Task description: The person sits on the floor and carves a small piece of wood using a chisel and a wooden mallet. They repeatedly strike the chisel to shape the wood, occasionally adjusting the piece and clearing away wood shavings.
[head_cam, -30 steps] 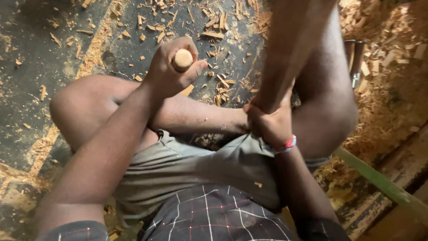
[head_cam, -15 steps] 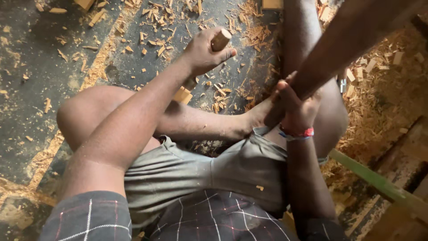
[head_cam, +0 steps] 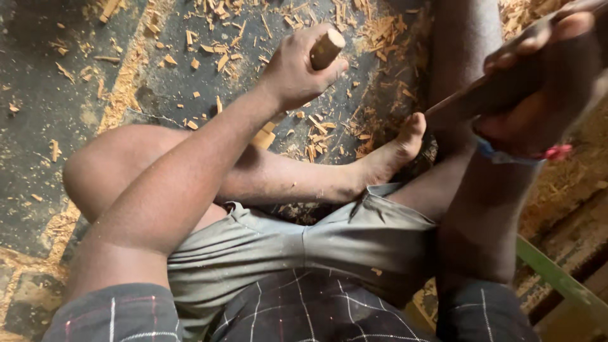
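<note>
The floor [head_cam: 57, 76] is dark and gritty, strewn with pale wood chips [head_cam: 373, 31] that thicken into a drift of shavings toward its upper right. On it sits a person with the left leg [head_cam: 190, 171] folded flat, its foot [head_cam: 396, 149] resting among chips near the middle of the floor. Off the floor's lower right corner a green strip [head_cam: 557, 278] slants away. Above the foot, at the floor's right side, a long dark piece of wood [head_cam: 500, 88] rises at a slant; it looks hard, stiff and fairly heavy, so it would want a firm wrap low on the shaft, where its weight can be steadied against the leg. The right hand [head_cam: 538, 95], a red and blue band [head_cam: 525, 154] at its wrist, is folded tight around that piece, fingers fully wrapped; the view is blurred there, so how the wood meets the floor cannot be told. Over the chip-covered middle of the floor the left hand [head_cam: 294, 66] is clenched on a round wooden handle [head_cam: 326, 49], pale and smooth, only its butt end showing past the fingers. It seems light, rigid and dry enough not to slip, best taken full-fisted near that end. The tool's working end is hidden behind the forearm.
</note>
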